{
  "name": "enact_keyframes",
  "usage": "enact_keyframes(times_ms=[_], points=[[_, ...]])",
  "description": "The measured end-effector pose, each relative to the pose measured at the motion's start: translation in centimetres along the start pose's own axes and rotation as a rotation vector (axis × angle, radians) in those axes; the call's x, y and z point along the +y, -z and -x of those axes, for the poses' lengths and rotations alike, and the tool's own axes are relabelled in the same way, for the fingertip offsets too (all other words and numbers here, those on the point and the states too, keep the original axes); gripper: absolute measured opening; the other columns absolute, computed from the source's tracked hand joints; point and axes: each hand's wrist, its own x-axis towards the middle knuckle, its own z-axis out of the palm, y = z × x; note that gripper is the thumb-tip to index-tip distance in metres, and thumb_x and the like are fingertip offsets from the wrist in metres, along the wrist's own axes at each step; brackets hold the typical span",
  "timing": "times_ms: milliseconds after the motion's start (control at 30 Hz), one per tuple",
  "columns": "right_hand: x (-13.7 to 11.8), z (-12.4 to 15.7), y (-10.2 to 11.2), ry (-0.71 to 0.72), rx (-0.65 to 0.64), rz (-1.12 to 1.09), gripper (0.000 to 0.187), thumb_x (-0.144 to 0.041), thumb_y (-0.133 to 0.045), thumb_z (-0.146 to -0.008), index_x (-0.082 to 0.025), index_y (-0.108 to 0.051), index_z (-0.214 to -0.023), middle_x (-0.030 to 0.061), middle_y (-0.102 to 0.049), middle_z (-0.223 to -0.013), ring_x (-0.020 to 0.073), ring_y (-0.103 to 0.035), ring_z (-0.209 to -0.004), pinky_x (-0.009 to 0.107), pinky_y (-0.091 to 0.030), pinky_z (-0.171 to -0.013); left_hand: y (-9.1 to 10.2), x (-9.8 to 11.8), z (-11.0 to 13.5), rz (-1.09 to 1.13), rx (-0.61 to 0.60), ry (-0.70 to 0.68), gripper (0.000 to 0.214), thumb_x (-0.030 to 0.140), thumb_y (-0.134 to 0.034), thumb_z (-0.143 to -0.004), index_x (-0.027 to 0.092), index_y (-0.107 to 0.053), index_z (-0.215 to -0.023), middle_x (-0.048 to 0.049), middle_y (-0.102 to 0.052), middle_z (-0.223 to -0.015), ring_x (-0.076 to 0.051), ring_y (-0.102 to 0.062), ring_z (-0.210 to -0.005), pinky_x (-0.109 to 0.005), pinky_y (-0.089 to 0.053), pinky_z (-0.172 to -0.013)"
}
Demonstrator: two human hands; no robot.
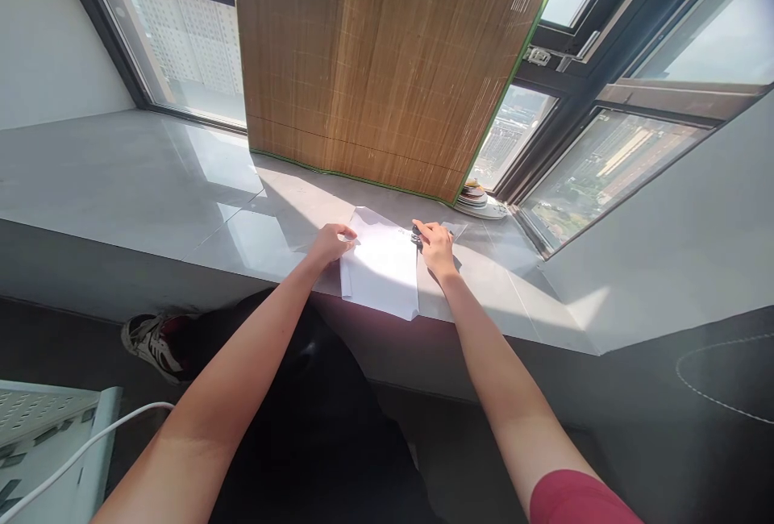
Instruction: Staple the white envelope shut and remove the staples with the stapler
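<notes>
White paper (384, 262), perhaps several sheets, lies on the tiled window sill with its near edge at the sill's front. One strip along its left side looks folded or offset. My left hand (331, 243) pinches the paper's left edge between thumb and fingers. At the upper right edge of the paper, my right hand (436, 246) is closed around a small black tool (416, 235), which looks like a stapler or hole punch; its exact kind is too small to tell. The tool touches or overlaps the paper's edge, near some small dark marks.
A bamboo blind (375, 64) hangs just behind the sill (211, 185). Stacked plates (477, 201) stand in the right corner by the window. A pale metal rack (54, 443) with a white cable (90, 451) is at the lower left. Sunlight falls in patches.
</notes>
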Motion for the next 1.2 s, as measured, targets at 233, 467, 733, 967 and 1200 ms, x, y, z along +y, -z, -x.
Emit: enact_keyframes(times_ms=[233, 467, 733, 967, 1200], points=[[-0.2, 0.1, 0.0, 0.012, -0.018, 0.054, 0.056, -0.013, -0.043, -0.103, -0.031, -0.076, -0.145, 0.0111, -0.073, -0.123, 0.0311, -0.058, -0.114, 0.05, -0.039, -0.111, 0.2, 0.1, 0.1, 0.001, -0.007, 0.016, 0.022, 0.016, -0.078, -0.078, 0.022, -0.084, -0.099, -0.0071, -0.082, -0.123, -0.027, -0.074, -0.115, -0.037, -0.06, -0.101], [-0.9, 0.3, 0.2, -0.001, -0.073, 0.184, 0.058, -0.012, -0.04, -0.106, -0.032, -0.075, -0.147, 0.0114, -0.071, -0.128, 0.0307, -0.056, -0.119, 0.047, -0.034, -0.115, 0.1, -0.3, -0.1, 0.009, -0.019, 0.007, 0.022, 0.015, -0.078, -0.079, 0.022, -0.083, -0.099, -0.0063, -0.082, -0.126, -0.026, -0.074, -0.113, -0.037, -0.059, -0.101], [-2.3, 0.2, 0.5, 0.031, -0.214, 0.39, 0.067, 0.0, -0.042, -0.093, -0.031, -0.076, -0.143, 0.015, -0.068, -0.131, 0.0349, -0.053, -0.124, 0.052, -0.028, -0.119, 0.0, -0.4, -0.4, -0.008, -0.003, 0.007, 0.021, 0.014, -0.079, -0.078, 0.021, -0.084, -0.098, -0.0065, -0.083, -0.121, -0.027, -0.074, -0.116, -0.035, -0.058, -0.102], [-1.8, 0.7, 1.0, -0.106, -0.034, 0.204, 0.066, -0.014, -0.051, -0.096, -0.028, -0.059, -0.159, 0.0146, -0.064, -0.143, 0.0349, -0.053, -0.136, 0.054, -0.034, -0.124, -0.4, -0.8, -0.9, -0.085, 0.008, -0.045, 0.016, 0.014, -0.074, -0.084, 0.021, -0.082, -0.096, -0.0075, -0.083, -0.117, -0.025, -0.076, -0.107, -0.036, -0.059, -0.101], [0.1, 0.8, 1.4, -0.415, 0.148, 0.024, 0.029, -0.021, -0.064, -0.091, -0.02, -0.07, -0.119, 0.0166, -0.071, -0.123, 0.0353, -0.067, -0.114, 0.05, -0.051, -0.104, -1.5, -1.3, -1.2, -0.272, 0.011, -0.217, 0.022, 0.009, -0.068, -0.091, 0.019, -0.078, -0.107, -0.0096, -0.08, -0.115, -0.025, -0.072, -0.104, -0.038, -0.057, -0.102]])
